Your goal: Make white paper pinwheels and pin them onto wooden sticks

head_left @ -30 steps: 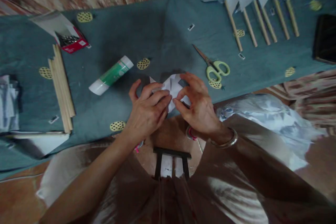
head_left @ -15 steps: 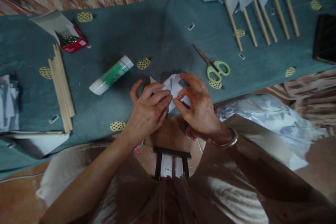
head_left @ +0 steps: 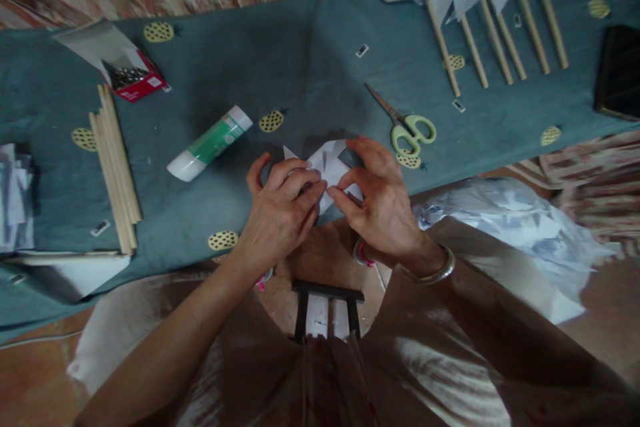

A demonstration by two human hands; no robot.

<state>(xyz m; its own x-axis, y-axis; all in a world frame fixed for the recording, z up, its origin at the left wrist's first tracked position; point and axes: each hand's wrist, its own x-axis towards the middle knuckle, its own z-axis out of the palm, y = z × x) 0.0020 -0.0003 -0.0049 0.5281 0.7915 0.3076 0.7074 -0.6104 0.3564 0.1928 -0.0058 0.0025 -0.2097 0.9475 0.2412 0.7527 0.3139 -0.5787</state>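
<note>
1. Holding folded white paper in both hands, at near edge of bench.
2. One sharp corner points far-left; long axis unclear, hands cover part.
3. Left fingers bent over paper's left side, gripping; outermost lifted, thumb hidden.
4. Right fingers on its right: thumb and index nearly closed, pinching it.

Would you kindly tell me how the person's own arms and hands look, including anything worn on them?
Both the left hand and the right hand are ungloved, and the forearms show no sleeves. A shiny, rounded, silver-coloured bangle circles the right wrist; no such bangle shows on the left.
</note>
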